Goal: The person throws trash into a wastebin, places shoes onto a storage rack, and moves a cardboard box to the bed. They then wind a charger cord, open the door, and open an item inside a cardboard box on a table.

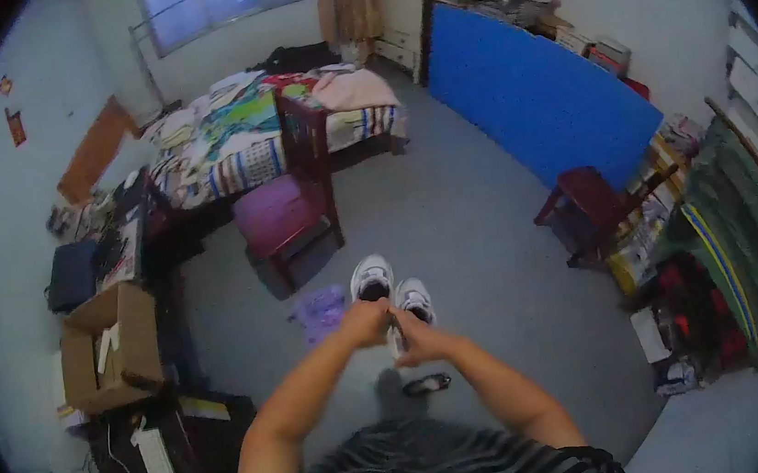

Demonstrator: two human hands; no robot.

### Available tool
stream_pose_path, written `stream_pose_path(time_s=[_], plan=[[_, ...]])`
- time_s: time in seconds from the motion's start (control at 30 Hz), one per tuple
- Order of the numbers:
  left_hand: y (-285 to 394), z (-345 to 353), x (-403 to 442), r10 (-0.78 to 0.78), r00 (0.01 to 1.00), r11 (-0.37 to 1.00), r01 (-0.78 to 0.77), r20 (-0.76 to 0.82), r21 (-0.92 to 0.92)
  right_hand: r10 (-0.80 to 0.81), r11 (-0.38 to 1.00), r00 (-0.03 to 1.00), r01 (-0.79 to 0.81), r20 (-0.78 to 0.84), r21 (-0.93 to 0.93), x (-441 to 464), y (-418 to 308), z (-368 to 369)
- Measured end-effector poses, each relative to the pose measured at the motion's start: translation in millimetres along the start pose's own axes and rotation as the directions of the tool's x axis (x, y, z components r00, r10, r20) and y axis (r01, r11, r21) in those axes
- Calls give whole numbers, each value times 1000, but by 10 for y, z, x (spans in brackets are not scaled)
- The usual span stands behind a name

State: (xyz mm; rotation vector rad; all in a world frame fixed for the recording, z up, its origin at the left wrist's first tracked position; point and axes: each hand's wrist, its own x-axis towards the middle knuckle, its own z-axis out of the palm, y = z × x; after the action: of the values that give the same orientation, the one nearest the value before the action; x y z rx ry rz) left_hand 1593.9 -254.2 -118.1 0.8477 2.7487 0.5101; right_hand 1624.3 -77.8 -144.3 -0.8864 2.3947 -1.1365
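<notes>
My left hand is closed at the heel of a white sneaker, its toe pointing away from me. Beside it, my right hand is closed at the heel of a second white sneaker. Both shoes have dark openings. The two hands nearly touch, and a narrow white part shows between them; what it belongs to is unclear. On the floor to the left lies a crumpled purple plastic bag. Below my right hand is a dark shoe or slipper.
A purple-seated chair stands ahead left, before a bed heaped with cloth. Left are an open cardboard box and a white keyboard. A blue board leans right, near a dark red stool and green fabric.
</notes>
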Motion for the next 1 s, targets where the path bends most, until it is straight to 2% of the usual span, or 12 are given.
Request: stream_pose_path(time_s=[0.07, 0.13, 0.23, 0.27, 0.4, 0.5, 0.53, 0.63, 0.73, 0.83, 0.93, 1.0], plan=[[92, -63, 371, 60, 998, 998, -60, 5, -18, 107, 994, 994, -107, -18, -8, -37, 105, -316], [-294, 62, 195, 113, 993, 992, -114, -19, -61, 137, 978, 985, -152, -108, -146, 175, 65, 68], [-200, -14, 1083, 65, 998, 994, -63, 16, -92, 191, 954, 954, -236, -230, -186, 235, 442, -588], [-287, -69, 1281, 109, 994, 989, -107, 16, -98, 214, 943, 939, -271, -270, -194, 361, 516, -713], [-473, -377, 1883, 231, 972, 966, -223, 52, -128, 184, 883, 862, -356, -473, -306, 740, 767, -1142], [-625, -696, 2634, 335, 942, 939, -332, 11, -89, 240, 781, 819, -482, -521, -397, 1069, 881, -1654], [-711, -741, 2778, 366, 931, 928, -364, 12, -74, 187, 772, 811, -471, -555, -427, 1196, 1003, -1734], [-748, -1000, 3319, 391, 899, 920, -387, 196, -57, 170, 722, 855, -446, -490, -528, 1417, 1168, -2058], [-832, -1058, 3853, 533, 838, 842, -511, 118, -173, 203, 719, 821, -495, -534, -488, 1602, 1362, -2394], [-801, -1090, 4370, 527, 827, 850, -515, 197, -114, 302, 738, 798, -542, -521, -402, 1742, 1691, -2727], [-769, -919, 5053, 490, 863, 872, -485, 120, -75, 381, 702, 776, -597, -503, -389, 1856, 2007, -3208], [-704, -908, 5497, 504, 851, 863, -491, 146, -116, 366, 710, 761, -600, -536, -368, 1906, 2240, -3540]])
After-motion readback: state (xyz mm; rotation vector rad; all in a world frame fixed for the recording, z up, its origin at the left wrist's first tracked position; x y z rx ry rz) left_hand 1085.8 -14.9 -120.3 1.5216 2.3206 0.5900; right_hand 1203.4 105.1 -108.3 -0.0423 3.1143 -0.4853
